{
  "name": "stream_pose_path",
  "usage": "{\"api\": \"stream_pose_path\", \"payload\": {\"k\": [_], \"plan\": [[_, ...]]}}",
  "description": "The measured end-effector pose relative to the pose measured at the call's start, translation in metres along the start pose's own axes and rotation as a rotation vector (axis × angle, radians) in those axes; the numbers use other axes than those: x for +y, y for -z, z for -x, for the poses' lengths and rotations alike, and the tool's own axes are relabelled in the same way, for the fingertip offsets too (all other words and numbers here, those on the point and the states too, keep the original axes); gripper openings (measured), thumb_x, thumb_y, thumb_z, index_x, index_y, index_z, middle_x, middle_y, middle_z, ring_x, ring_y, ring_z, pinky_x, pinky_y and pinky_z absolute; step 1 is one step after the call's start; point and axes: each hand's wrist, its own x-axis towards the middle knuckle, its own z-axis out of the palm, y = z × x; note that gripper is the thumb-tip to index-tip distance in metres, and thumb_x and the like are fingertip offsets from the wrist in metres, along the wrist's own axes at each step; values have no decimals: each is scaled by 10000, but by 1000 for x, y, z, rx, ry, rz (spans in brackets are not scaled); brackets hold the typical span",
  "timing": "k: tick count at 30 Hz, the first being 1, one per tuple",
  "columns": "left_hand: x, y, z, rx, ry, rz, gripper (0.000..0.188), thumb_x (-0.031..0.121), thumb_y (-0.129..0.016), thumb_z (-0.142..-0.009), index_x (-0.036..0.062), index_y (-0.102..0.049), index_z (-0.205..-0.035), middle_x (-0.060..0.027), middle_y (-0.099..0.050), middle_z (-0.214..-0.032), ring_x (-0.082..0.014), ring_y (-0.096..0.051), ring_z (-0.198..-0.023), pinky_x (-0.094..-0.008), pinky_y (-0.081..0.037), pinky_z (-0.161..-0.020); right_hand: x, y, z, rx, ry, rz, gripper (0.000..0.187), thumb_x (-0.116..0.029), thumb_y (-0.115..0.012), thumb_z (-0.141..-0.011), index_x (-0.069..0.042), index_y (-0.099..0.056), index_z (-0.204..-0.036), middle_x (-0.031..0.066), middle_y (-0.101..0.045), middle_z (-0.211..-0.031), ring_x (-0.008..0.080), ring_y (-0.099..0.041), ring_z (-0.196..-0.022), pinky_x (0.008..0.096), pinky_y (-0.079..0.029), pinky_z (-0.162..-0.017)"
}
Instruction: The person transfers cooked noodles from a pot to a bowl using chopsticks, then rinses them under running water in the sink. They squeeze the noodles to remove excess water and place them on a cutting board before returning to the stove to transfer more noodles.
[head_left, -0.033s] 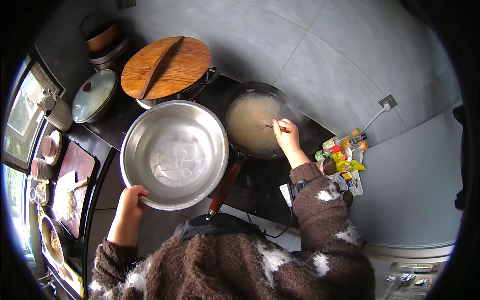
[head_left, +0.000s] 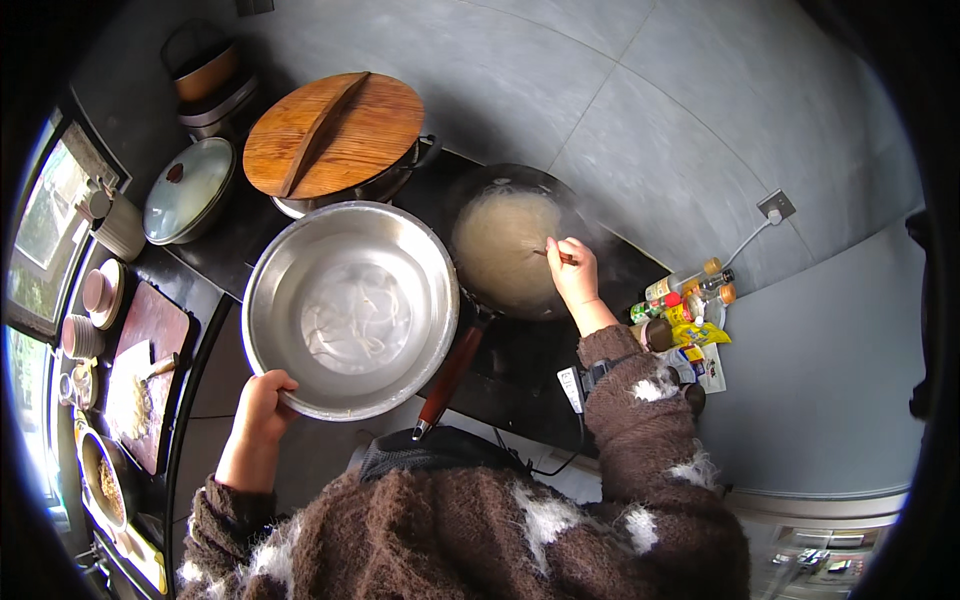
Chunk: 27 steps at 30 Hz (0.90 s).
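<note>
Dark counter (head_left: 250,235) against grey wall: left hand (head_left: 262,410) clasps the near rim of the steel basin (head_left: 350,308), just left of the wok (head_left: 510,245), where the right hand (head_left: 572,272) pinches chopsticks (head_left: 553,254) over noodles at the far-right edge.

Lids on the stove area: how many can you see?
2. A round wooden lid sits on a pot behind the steel bowl, and a pale glass lid covers a pot to its left. Others may be hidden.
</note>
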Motion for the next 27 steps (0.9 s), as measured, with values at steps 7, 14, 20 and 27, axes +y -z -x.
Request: {"api": "stream_pose_path", "payload": {"k": [7, 14, 20, 27], "plan": [[-10, -3, -1, 51, -24, -60, 159, -29, -510, -665, -47, -574, -809, -95, -583, -710, -230, -581, -589, -337, -501, -540, 14, -35, -22, 383, -744, -360, 383, -272, -552, -906, 11, -566, -648, 90, -550, -511, 207, -545, -448, 315, -441, -436], [-16, -6, 4, 71, -40, -93, 167, -25, -516, -663, -43, -578, -817, -93, -588, -711, -222, -583, -579, -333, -505, -527, 21, -56, -28, 590, -1336, -849, 407, -309, -414, -944, -14, -559, -705, 61, -511, -536, 151, -452, -399, 277, -387, -379], [-21, -3, 1, 77, -23, -105, 168, -16, -518, -669, -40, -577, -824, -91, -586, -710, -220, -581, -571, -326, -505, -519, 23, -58, -27, 620, -1503, -1005, 311, -217, -398, -904, -16, -567, -737, 64, -534, -573, 156, -491, -465, 264, -388, -426], [-26, -5, -5, 80, -18, -70, 159, -18, -514, -673, -49, -568, -820, -97, -577, -720, -225, -576, -601, -333, -491, -537, 30, -54, -23, 582, -1479, -1261, 331, -293, -387, -940, -26, -547, -826, 54, -512, -571, 166, -489, -460, 269, -365, -406]]}}
